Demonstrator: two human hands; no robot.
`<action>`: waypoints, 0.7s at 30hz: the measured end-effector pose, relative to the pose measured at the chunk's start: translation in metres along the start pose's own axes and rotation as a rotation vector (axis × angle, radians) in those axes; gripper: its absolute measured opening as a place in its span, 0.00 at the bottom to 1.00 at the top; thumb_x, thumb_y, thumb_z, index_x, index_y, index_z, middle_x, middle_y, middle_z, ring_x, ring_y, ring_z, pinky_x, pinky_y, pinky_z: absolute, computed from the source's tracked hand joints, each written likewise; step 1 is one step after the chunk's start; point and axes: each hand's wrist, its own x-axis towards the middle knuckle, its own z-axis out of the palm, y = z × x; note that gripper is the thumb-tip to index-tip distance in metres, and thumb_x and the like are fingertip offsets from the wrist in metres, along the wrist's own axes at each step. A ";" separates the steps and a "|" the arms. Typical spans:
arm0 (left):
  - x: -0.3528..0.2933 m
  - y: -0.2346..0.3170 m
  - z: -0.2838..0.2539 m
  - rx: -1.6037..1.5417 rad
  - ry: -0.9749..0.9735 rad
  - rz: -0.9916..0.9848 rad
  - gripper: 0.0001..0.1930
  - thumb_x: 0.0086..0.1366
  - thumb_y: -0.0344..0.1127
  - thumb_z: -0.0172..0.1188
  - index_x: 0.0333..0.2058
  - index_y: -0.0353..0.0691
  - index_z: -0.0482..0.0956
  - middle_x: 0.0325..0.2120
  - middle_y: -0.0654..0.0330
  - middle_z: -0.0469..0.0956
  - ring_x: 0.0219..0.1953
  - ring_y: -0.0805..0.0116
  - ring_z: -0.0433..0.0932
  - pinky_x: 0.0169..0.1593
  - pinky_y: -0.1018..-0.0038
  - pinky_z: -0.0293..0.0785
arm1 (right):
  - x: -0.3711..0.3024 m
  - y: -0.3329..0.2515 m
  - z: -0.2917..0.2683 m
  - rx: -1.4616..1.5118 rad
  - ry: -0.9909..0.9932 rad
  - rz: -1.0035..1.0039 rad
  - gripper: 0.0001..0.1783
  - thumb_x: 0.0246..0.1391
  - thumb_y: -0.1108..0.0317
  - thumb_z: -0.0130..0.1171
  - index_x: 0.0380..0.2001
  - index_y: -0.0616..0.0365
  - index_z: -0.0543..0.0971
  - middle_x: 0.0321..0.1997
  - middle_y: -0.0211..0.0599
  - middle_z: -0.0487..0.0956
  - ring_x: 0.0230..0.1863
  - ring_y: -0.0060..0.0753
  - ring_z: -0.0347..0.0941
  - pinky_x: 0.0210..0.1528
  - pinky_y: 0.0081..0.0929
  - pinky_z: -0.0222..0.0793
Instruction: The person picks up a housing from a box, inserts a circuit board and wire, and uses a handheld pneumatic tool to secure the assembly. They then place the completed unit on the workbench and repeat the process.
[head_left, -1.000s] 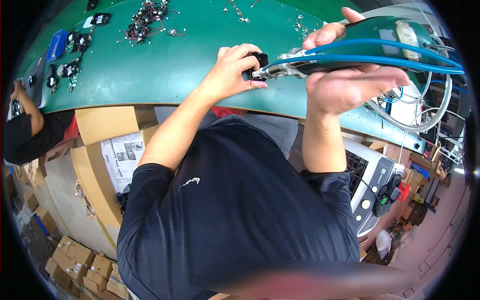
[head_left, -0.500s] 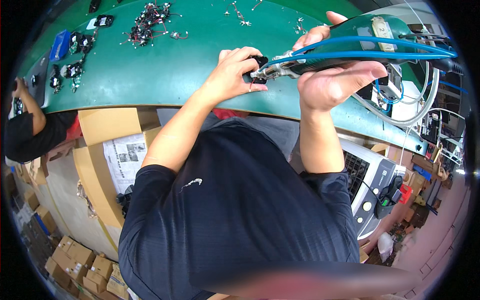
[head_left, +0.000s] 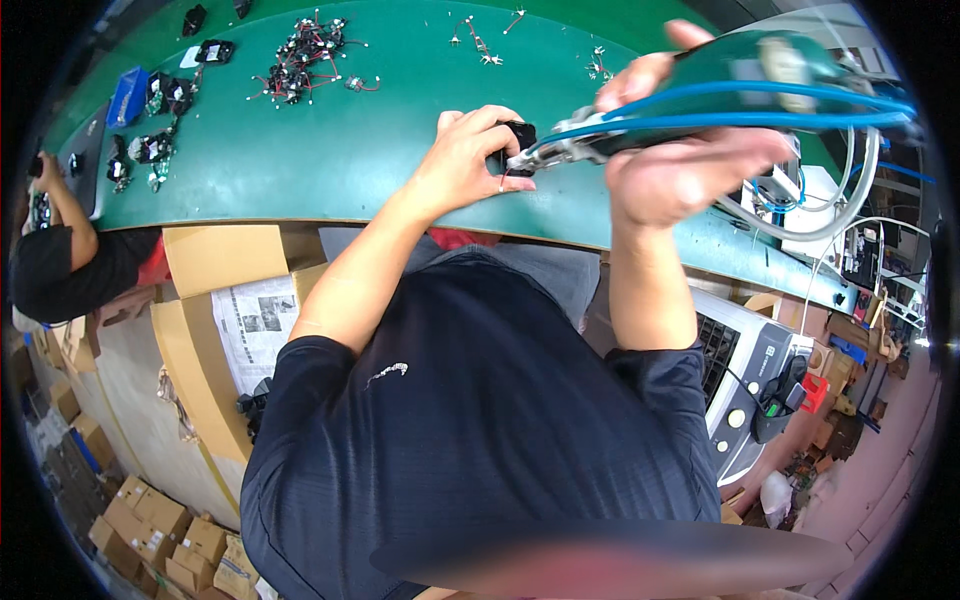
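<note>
My left hand (head_left: 466, 160) is closed around a small black plastic housing (head_left: 516, 136) on the green tabletop, with a short red wire (head_left: 504, 178) showing by the fingers. My right hand (head_left: 655, 165) grips a dark green hand-held tool (head_left: 715, 75) with a metal front end and blue tubes (head_left: 760, 119). Its metal nozzle (head_left: 535, 155) points left and reaches the housing, next to my left fingertips. Whether the tip touches it, I cannot tell. The right thumb is stretched out along the tool's near side.
On the green table (head_left: 300, 160) lie a heap of black parts with red wires (head_left: 305, 60), loose wires (head_left: 485, 50), black housings (head_left: 175, 95) and a blue tray (head_left: 127, 97). A thick grey hose (head_left: 840, 215) hangs at right. An open cardboard box (head_left: 225, 262) stands below; a co-worker's arm (head_left: 75, 215) shows far left.
The right hand and tool have shifted slightly right and down in view, the tool's rear now blurred. My left hand still holds the black housing. The whole view has shifted a little.
</note>
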 end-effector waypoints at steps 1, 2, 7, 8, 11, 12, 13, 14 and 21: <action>0.000 -0.001 0.001 0.012 0.014 0.016 0.29 0.44 0.52 0.81 0.42 0.44 0.83 0.51 0.62 0.79 0.53 0.61 0.77 0.56 0.64 0.63 | 0.009 -0.016 0.010 0.164 -0.032 -0.015 0.66 0.51 0.09 0.26 0.54 0.68 0.73 0.22 0.41 0.75 0.21 0.34 0.72 0.26 0.28 0.72; -0.001 0.000 0.002 0.023 0.027 0.032 0.31 0.44 0.52 0.82 0.44 0.44 0.82 0.51 0.61 0.80 0.52 0.60 0.77 0.56 0.64 0.63 | 0.017 -0.025 0.014 0.181 -0.046 -0.044 0.65 0.51 0.09 0.26 0.53 0.68 0.73 0.22 0.40 0.75 0.21 0.33 0.72 0.26 0.27 0.72; -0.001 0.000 0.003 -0.057 0.060 -0.013 0.39 0.41 0.53 0.83 0.51 0.44 0.78 0.48 0.60 0.80 0.50 0.58 0.78 0.56 0.62 0.62 | 0.014 -0.029 0.043 0.212 0.125 0.020 0.57 0.59 0.16 0.31 0.52 0.67 0.71 0.21 0.37 0.73 0.16 0.28 0.70 0.18 0.23 0.71; -0.002 0.000 0.004 -0.067 0.057 -0.016 0.41 0.40 0.54 0.83 0.53 0.44 0.78 0.48 0.59 0.80 0.49 0.57 0.78 0.56 0.62 0.62 | 0.014 -0.032 0.059 0.209 0.352 0.113 0.56 0.60 0.16 0.30 0.52 0.67 0.71 0.21 0.37 0.73 0.17 0.28 0.70 0.18 0.23 0.70; 0.000 0.004 0.002 -0.076 0.042 -0.039 0.37 0.41 0.49 0.83 0.49 0.46 0.76 0.50 0.63 0.80 0.53 0.59 0.78 0.57 0.63 0.60 | -0.006 0.017 0.013 0.001 0.053 0.034 0.53 0.56 0.15 0.36 0.50 0.61 0.73 0.39 0.41 0.79 0.27 0.31 0.78 0.29 0.29 0.77; 0.000 0.003 0.002 -0.074 0.041 -0.044 0.37 0.41 0.49 0.83 0.49 0.46 0.76 0.50 0.63 0.80 0.53 0.59 0.78 0.57 0.63 0.60 | -0.007 0.018 0.014 0.005 0.053 0.038 0.53 0.56 0.15 0.36 0.50 0.61 0.73 0.39 0.41 0.79 0.27 0.31 0.78 0.29 0.29 0.77; 0.000 0.004 0.002 -0.072 0.041 -0.041 0.37 0.41 0.49 0.83 0.50 0.46 0.76 0.50 0.62 0.80 0.54 0.59 0.78 0.57 0.63 0.60 | -0.006 0.017 0.017 -0.011 0.058 0.033 0.52 0.57 0.16 0.37 0.48 0.61 0.73 0.36 0.39 0.79 0.25 0.31 0.78 0.27 0.28 0.77; 0.000 0.004 0.002 -0.071 0.040 -0.038 0.38 0.41 0.50 0.83 0.50 0.46 0.76 0.50 0.62 0.80 0.54 0.59 0.78 0.57 0.63 0.60 | -0.007 0.017 0.019 -0.028 0.064 0.029 0.52 0.58 0.16 0.37 0.47 0.62 0.74 0.33 0.38 0.78 0.24 0.30 0.77 0.26 0.28 0.77; 0.001 0.005 0.001 -0.079 0.047 -0.036 0.37 0.42 0.50 0.83 0.50 0.45 0.76 0.50 0.62 0.80 0.53 0.59 0.78 0.57 0.63 0.60 | -0.003 0.023 0.014 -0.091 0.086 0.046 0.63 0.53 0.10 0.25 0.48 0.67 0.74 0.21 0.39 0.74 0.21 0.32 0.71 0.24 0.28 0.70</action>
